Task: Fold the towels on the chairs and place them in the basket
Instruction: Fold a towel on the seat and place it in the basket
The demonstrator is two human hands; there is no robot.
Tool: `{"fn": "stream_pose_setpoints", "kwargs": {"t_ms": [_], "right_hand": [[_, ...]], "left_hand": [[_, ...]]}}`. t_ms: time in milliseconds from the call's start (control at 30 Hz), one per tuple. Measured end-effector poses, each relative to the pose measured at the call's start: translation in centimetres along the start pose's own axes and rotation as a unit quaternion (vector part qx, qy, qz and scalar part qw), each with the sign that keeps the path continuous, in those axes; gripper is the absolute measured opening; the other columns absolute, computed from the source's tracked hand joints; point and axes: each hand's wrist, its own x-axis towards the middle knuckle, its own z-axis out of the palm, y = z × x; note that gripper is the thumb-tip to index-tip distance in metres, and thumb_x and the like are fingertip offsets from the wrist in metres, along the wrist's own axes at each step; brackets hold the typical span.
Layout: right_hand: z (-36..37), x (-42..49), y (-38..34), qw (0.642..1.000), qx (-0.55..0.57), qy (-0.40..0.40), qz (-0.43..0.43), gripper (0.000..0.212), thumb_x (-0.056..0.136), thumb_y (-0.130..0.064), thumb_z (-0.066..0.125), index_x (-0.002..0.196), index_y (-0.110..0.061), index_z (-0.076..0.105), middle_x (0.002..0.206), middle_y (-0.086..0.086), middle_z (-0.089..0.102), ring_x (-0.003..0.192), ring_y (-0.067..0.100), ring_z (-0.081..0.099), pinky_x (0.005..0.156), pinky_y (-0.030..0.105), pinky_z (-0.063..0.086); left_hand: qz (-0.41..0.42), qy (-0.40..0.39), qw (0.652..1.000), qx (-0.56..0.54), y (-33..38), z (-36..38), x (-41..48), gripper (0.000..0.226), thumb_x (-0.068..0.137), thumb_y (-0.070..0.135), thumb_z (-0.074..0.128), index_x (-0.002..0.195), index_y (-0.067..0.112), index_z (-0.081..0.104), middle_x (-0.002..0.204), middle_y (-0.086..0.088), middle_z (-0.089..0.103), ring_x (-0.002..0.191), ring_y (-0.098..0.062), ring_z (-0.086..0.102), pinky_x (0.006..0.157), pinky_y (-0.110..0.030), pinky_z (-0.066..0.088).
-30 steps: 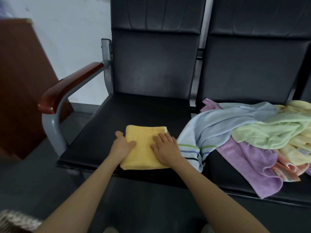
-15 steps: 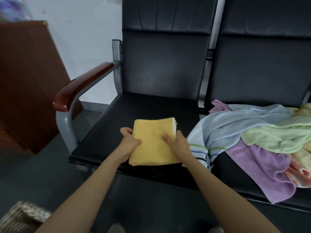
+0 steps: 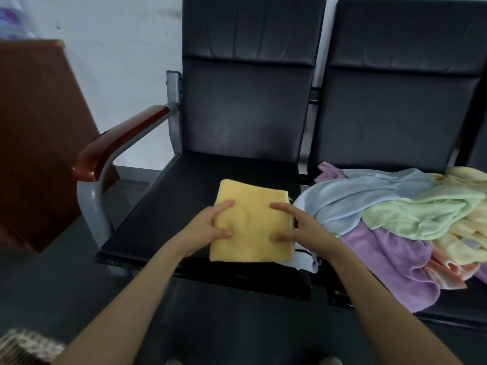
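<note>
A: Where is the folded yellow towel [image 3: 250, 227]?
B: At the front of the left chair's seat [image 3: 168, 206]. The left hand [image 3: 205, 230] and right hand [image 3: 305, 230] each grasp a side edge, grip clenched on it.
A: And the rest?
B: A heap of loose towels [image 3: 395, 214] at three o'clock; the basket [image 3: 23, 346] at eight o'clock.

Folded towel [image 3: 251, 227] yellow; chairs [image 3: 247, 106] black, armrest [image 3: 118, 143] reddish-brown. Pile: blue towel [image 3: 369, 191], green towel [image 3: 421, 212], purple towel [image 3: 390, 262]
</note>
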Motion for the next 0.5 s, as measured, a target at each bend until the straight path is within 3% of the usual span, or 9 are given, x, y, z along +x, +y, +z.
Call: {"fn": "stream_pose_setpoints", "kwargs": {"t_ms": [100,233,333,400,500], "right_hand": [[-0.4,0.0,0.4,0.992,-0.114,0.054,-0.002,0.071,0.073,-0.017,0.079,0.131,-0.04,0.045,0.125,-0.009,0.044,0.114,0.012,0.048,0.086,0.022,0.043],[-0.5,0.0,0.4,0.972,-0.199,0.124,-0.036,0.069,0.075,-0.019,0.078,0.136,-0.029,0.045,0.113,-0.009,0.05,0.106,0.011,0.048,0.084,0.021,0.037],[-0.5,0.0,0.2,0.947,-0.259,0.172,-0.082,0.054,0.078,-0.021,0.076,0.126,-0.019,0.053,0.105,-0.009,0.053,0.095,0.008,0.049,0.079,0.017,0.034],[-0.5,0.1,0.0,0.933,-0.28,0.2,-0.109,0.042,0.079,-0.023,0.075,0.117,-0.017,0.057,0.102,-0.007,0.056,0.089,0.007,0.051,0.071,0.012,0.034],[-0.4,0.1,-0.2,0.928,-0.279,0.213,-0.127,0.032,0.079,-0.026,0.074,0.108,-0.019,0.06,0.097,-0.003,0.059,0.086,0.011,0.055,0.068,0.011,0.038]], "left_hand": [[0.02,0.003,0.992,0.124,0.3,1.1,0.2,0.084,0.082,0.013,0.071,0.147,0.037,0.025,0.121,0.002,0.037,0.112,-0.012,0.042,0.099,-0.025,0.036],[0.052,0.042,0.984,0.164,0.2,2.1,0.4,0.077,0.088,0.018,0.065,0.149,0.035,0.022,0.112,0.005,0.034,0.106,-0.011,0.04,0.095,-0.024,0.034],[0.116,0.098,0.931,0.332,0.4,2.5,0.3,0.065,0.095,0.025,0.055,0.149,0.029,0.02,0.106,0.004,0.029,0.098,-0.009,0.035,0.087,-0.02,0.032],[0.157,0.144,0.895,0.391,0.7,2.7,0.3,0.06,0.094,0.024,0.053,0.147,0.024,0.025,0.106,0.004,0.029,0.096,-0.008,0.033,0.082,-0.018,0.031],[0.162,0.189,0.891,0.379,0.9,2.7,0.3,0.053,0.085,0.026,0.061,0.135,0.018,0.045,0.104,0.004,0.038,0.093,-0.008,0.036,0.078,-0.02,0.036]]}}
